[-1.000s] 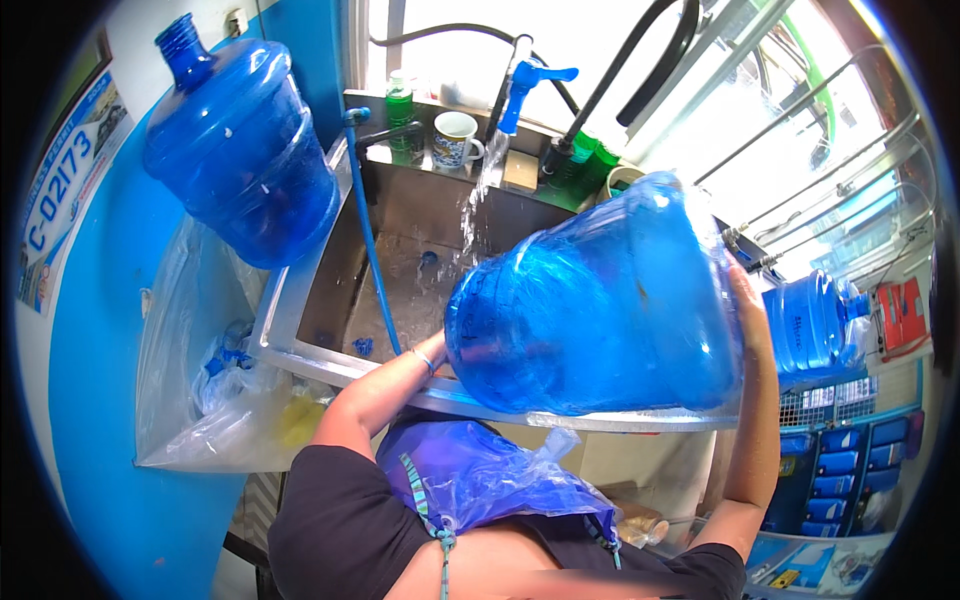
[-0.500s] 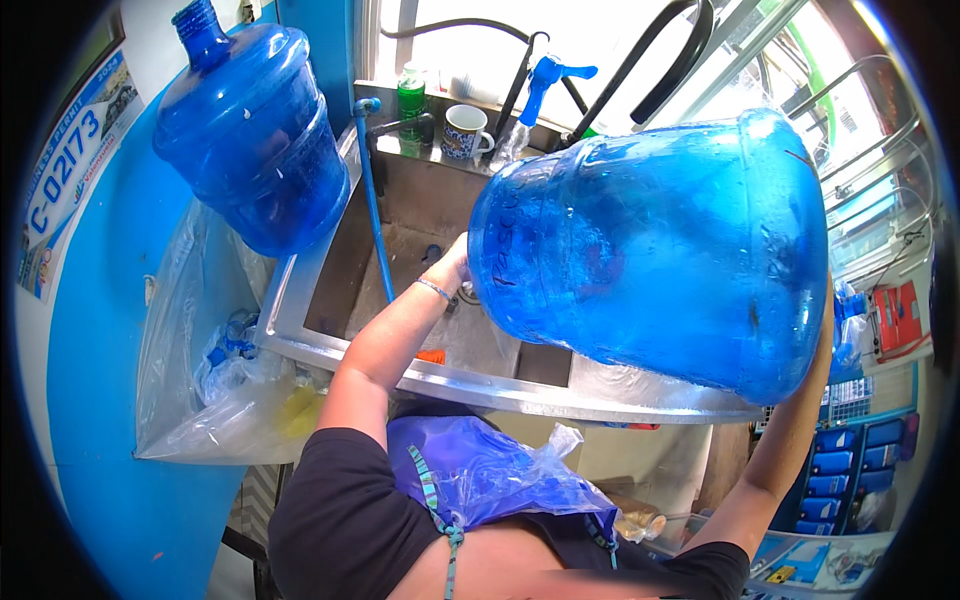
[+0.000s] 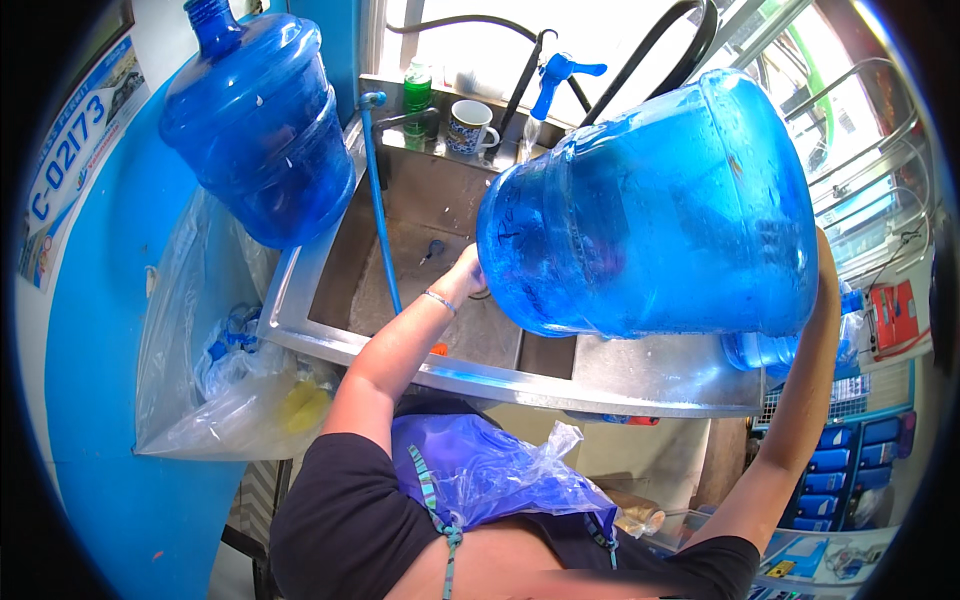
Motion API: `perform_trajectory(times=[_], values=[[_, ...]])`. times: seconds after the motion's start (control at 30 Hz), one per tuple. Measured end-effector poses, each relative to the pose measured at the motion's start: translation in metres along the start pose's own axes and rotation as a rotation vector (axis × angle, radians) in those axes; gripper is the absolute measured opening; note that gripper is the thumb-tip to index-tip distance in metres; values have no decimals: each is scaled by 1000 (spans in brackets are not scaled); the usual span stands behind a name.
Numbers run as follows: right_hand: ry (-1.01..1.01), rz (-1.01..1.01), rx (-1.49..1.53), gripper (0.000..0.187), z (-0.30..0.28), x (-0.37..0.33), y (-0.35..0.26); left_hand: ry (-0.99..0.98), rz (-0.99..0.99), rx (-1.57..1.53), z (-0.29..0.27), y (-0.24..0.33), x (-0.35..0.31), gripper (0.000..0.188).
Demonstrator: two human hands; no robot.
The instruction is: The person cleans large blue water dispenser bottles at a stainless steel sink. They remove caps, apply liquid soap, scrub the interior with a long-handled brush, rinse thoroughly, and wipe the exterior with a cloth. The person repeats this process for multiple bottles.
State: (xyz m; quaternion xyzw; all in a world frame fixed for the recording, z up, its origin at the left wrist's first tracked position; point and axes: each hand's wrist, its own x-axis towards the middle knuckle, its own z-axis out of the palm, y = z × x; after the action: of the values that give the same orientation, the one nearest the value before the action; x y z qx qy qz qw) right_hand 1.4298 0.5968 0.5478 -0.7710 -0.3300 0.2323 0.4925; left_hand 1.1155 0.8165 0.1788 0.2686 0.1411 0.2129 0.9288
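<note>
I hold a large blue water jug (image 3: 650, 215) tilted on its side above the steel sink (image 3: 420, 270). My left hand (image 3: 466, 272) presses against its bottom end at the left. My right arm reaches up behind the jug at the right; my right hand (image 3: 826, 262) is mostly hidden by the jug near its top end. The jug's neck is out of sight. Drops cling to its wall.
A second blue jug (image 3: 258, 120) stands on the sink's left rim. A blue-handled tap (image 3: 558, 78), a mug (image 3: 468, 126) and a green bottle (image 3: 417, 92) sit behind the basin. A clear plastic bag (image 3: 215, 350) hangs at the left. Blue crates (image 3: 845, 460) stack at the lower right.
The jug has swung up and to the right, away from the tap's stream, and now fills more of the view. My left hand has slid to its bottom end.
</note>
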Motion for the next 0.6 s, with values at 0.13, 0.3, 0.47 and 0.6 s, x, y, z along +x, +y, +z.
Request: perform_trajectory(times=[0.13,0.3,0.47,0.6], values=[[-168,4,-167,61,-12,7,-10,92,-8,12,-16,-17,-12,37],[-395,38,-156,61,-20,2,-28,6,-96,76,5,-50,-29,37],[-407,-256,-200,67,20,-10,-38,-138,-175,138,36,-43,-36,36],[-395,-319,-145,67,45,-28,-53,-157,-141,117,40,-21,-24,36]])
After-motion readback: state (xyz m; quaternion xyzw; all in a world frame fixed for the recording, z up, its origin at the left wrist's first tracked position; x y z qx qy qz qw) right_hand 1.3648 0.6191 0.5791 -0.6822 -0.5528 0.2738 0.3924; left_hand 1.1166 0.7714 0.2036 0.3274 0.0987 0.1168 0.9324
